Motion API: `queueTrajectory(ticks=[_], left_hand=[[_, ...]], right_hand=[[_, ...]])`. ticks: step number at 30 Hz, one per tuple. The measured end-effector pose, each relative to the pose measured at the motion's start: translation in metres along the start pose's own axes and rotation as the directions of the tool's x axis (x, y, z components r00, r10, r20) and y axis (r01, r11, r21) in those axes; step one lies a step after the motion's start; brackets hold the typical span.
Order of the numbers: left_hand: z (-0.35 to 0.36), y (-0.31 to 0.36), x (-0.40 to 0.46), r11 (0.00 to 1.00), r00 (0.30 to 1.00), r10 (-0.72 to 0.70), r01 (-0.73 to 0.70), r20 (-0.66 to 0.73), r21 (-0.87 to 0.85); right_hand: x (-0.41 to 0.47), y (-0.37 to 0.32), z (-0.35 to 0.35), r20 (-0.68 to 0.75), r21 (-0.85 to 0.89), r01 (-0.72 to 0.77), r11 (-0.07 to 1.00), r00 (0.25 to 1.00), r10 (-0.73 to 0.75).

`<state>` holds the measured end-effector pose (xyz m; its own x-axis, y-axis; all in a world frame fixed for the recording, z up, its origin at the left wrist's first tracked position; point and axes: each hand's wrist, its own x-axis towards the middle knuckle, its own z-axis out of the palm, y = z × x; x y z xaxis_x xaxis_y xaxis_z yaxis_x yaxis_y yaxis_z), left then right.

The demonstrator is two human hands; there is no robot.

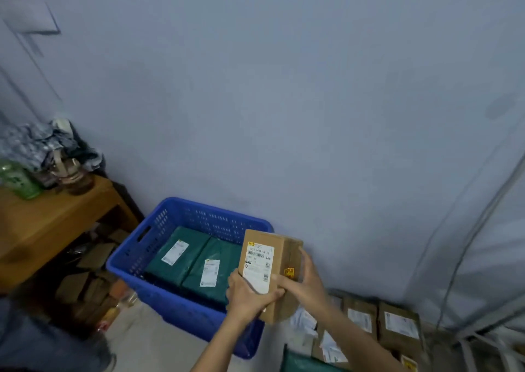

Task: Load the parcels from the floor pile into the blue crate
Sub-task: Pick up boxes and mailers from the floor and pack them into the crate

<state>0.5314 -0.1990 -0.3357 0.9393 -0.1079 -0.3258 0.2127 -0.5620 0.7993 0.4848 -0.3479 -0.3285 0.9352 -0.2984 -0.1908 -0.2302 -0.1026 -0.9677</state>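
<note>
Two hands, my left hand (250, 295) and right hand (305, 282), grip a brown parcel (270, 269) (label facing me) over the blue crate's (170, 309) right edge, lower centre of frame

At left we see a wooden desk (48, 224) carrying 1 green bottle (20, 180), cardboard scraps (91, 280) beneath.

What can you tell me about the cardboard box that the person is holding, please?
The cardboard box is a brown, tape-sealed parcel, held upright and slightly tilted over the near right corner of the blue crate. A white shipping label with a barcode faces the camera; a small yellow-red sticker sits on its side. The left hand grips its bottom, the right hand its side.
</note>
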Motion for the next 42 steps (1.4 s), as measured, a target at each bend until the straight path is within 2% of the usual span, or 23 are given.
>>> queueTrajectory(ticks=[4, 9, 13, 16, 19, 21, 25, 30, 34, 38, 42], left_hand=[[-0.065, -0.03, -0.004, 0.997, 0.997, -0.063, 0.065, -0.039, 0.048], [-0.151, -0.07, 0.001, 0.982, 0.994, -0.094, 0.101, -0.05, 0.16], [-0.209, -0.11, 0.026, 0.998, 0.998, -0.057, 0.057, -0.022, -0.002], [-0.236, -0.128, 0.049, 0.974, 0.992, -0.123, 0.123, 0.015, -0.188], [-0.247, -0.137, 0.078, 0.951, 0.974, -0.177, 0.206, 0.143, -0.231], [-0.248, -0.141, 0.1, 0.942, 0.96, -0.192, 0.238, 0.205, -0.235], [-0.242, -0.148, 0.151, 0.955, 0.929, -0.215, 0.264, 0.3, -0.132], [-0.211, -0.174, 0.236, 0.953, 0.914, -0.264, 0.296, 0.308, -0.061], [-0.173, -0.187, 0.287, 0.925, 0.851, -0.354, 0.381, 0.389, 0.01], [-0.128, -0.2, 0.322, 0.916, 0.791, -0.369, 0.399, 0.488, 0.044], [-0.079, -0.214, 0.365, 0.866, 0.695, -0.42, 0.5, 0.583, 0.028]], right_hand=[[-0.014, -0.023, 0.077, -0.001, 0.056, 0.034, 0.998, 0.999, -0.034], [-0.019, -0.025, 0.167, 0.016, 0.167, -0.088, 0.982, 0.996, 0.086], [-0.011, -0.034, 0.213, 0.008, 0.22, -0.181, 0.959, 0.983, 0.184], [0.005, -0.037, 0.23, 0.03, 0.244, -0.234, 0.941, 0.972, 0.234], [0.033, -0.036, 0.24, 0.061, 0.246, -0.286, 0.926, 0.958, 0.279], [0.055, -0.029, 0.247, 0.083, 0.252, -0.315, 0.915, 0.949, 0.303], [0.102, -0.005, 0.266, 0.068, 0.299, -0.38, 0.875, 0.924, 0.377], [0.182, 0.062, 0.298, -0.071, 0.331, -0.467, 0.82, 0.854, 0.515], [0.216, 0.097, 0.305, -0.168, 0.322, -0.513, 0.796, 0.796, 0.581], [0.239, 0.126, 0.291, -0.279, 0.235, -0.575, 0.784, 0.733, 0.621], [0.269, 0.166, 0.283, -0.443, 0.035, -0.599, 0.8, 0.708, 0.55]])
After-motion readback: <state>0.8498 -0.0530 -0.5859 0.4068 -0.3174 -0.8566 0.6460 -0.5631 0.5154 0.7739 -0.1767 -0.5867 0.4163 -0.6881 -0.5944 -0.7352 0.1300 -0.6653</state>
